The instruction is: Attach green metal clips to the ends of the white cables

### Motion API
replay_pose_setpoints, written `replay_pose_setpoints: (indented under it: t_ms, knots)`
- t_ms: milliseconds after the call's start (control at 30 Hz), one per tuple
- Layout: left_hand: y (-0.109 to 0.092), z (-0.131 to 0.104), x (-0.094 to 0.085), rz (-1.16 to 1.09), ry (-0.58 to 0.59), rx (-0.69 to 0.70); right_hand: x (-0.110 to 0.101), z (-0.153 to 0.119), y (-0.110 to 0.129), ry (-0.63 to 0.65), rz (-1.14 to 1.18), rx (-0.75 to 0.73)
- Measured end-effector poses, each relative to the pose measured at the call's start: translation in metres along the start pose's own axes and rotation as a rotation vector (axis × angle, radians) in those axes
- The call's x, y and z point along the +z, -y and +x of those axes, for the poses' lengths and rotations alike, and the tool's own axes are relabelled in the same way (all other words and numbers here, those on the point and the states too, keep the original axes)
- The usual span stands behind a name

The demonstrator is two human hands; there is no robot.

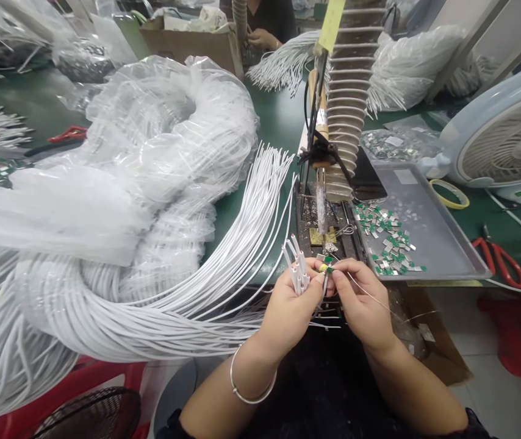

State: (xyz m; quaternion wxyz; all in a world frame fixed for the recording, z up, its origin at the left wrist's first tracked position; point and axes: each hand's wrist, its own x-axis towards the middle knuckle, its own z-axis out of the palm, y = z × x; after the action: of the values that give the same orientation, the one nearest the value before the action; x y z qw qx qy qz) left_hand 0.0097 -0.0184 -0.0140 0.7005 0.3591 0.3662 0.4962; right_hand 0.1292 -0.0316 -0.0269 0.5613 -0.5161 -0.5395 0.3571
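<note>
My left hand (293,305) is closed around several short white cable ends (298,274) that point upward, their tips showing reddish cores. At its thumb and fingertips sits a tiny green circuit board (328,267) with a yellow patch beside it. The fingertips of my right hand (361,299) are pinched at the same board, touching its right side. A thin solder-like wire (370,296) runs out from the right fingers. Just above both hands stands a soldering iron (321,195) held tip-down over a dark, dirty work stand (309,213). What exactly the right fingertips grip is partly hidden.
A large bundle of white cables (150,311), partly wrapped in plastic, fills the left. To the right lie a grey tray (443,244) with small green boards (391,241), red-handled pliers (501,262) and a fan (517,134). A ribbed hose (352,91) hangs above; another person's hand (263,39) shows behind.
</note>
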Motion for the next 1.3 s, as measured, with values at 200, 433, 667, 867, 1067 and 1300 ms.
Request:
replay_pose_setpoints:
  t_ms: [200, 433, 667, 867, 1067, 1300]
  knots:
    - [0.000, 0.000, -0.001, 0.009, -0.003, -0.012, 0.000, 0.000, 0.000, 0.009, 0.002, 0.002]
    - [-0.001, 0.001, -0.001, 0.040, -0.038, -0.027, -0.003, 0.000, -0.003, 0.029, -0.066, -0.037]
    - [-0.001, 0.002, 0.001, 0.018, -0.058, -0.082, -0.003, -0.001, -0.005, 0.004, -0.255, -0.239]
    - [-0.005, 0.004, 0.004, 0.018, -0.124, -0.133, -0.002, -0.007, -0.015, -0.176, -0.267, -0.460]
    - [-0.010, 0.007, 0.007, 0.009, -0.136, -0.147, -0.003, -0.008, -0.018, -0.127, -0.294, -0.555]
    - [-0.011, 0.008, 0.008, -0.002, -0.114, -0.118, -0.005, 0.000, -0.015, -0.093, -0.408, -0.675]
